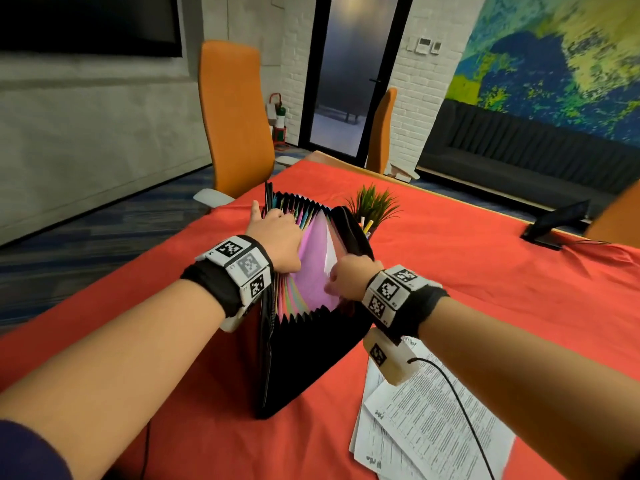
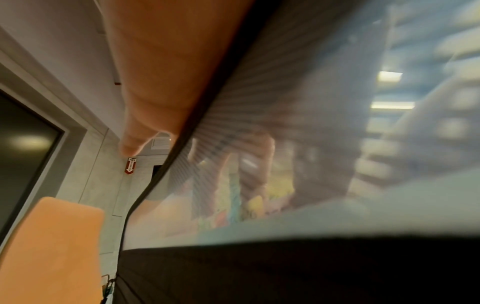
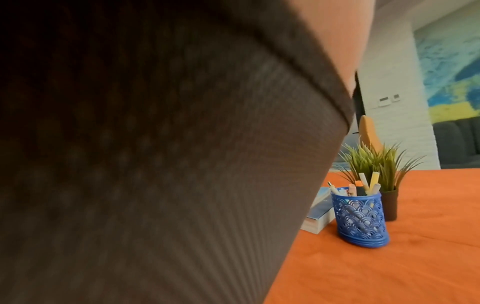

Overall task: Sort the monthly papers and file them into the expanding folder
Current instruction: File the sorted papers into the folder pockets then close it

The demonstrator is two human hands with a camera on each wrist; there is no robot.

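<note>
A black expanding folder (image 1: 304,358) stands open on the red tablecloth (image 1: 485,289), its coloured dividers fanned out. My left hand (image 1: 277,233) reaches into the left pockets with fairly straight fingers; its thumb (image 2: 140,115) stays outside the translucent left cover (image 2: 311,102). My right hand (image 1: 349,275) grips the folder's right cover (image 3: 155,164), thumb inside by a pink divider (image 1: 313,271) and a white sheet (image 1: 331,254). Loose printed papers (image 1: 426,424) lie on the cloth at my lower right.
Behind the folder are a blue pen holder (image 3: 359,218), a small potted plant (image 1: 374,202) and a book (image 3: 319,214). Orange chairs (image 1: 235,116) stand at the far table edges. A black device (image 1: 557,220) sits at the right edge.
</note>
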